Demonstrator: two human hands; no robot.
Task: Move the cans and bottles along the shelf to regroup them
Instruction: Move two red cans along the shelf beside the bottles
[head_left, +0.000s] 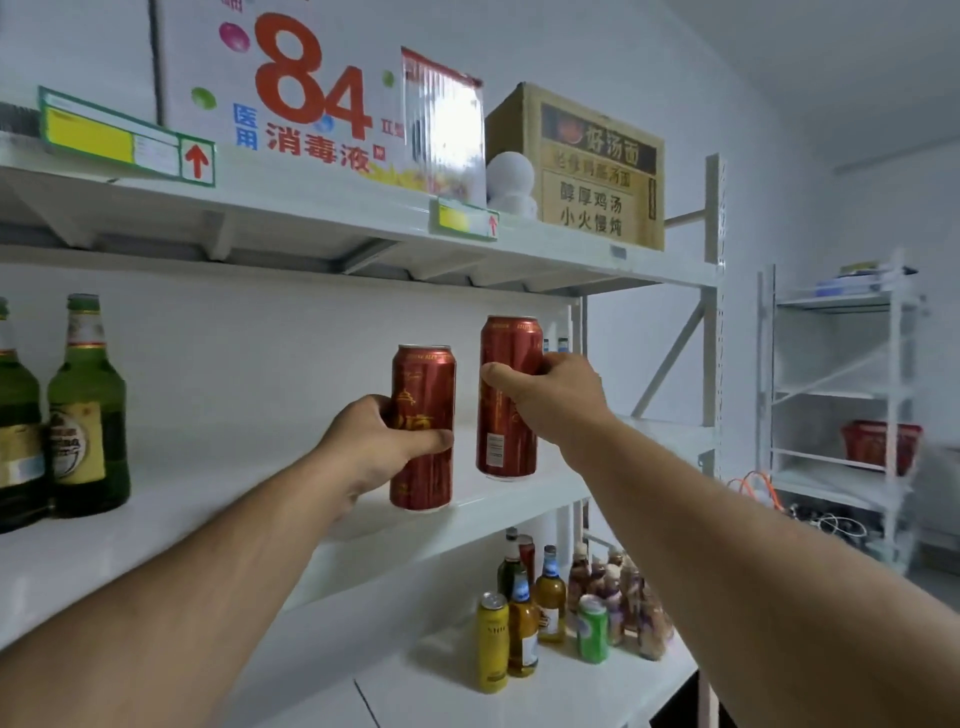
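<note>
Two red cans (422, 426) (508, 397) — one per hand (371, 441) (550, 397).

We see two tall red cans (422, 426) (509, 397) upright mid-shelf, two green bottles (87, 410) standing far left.
</note>
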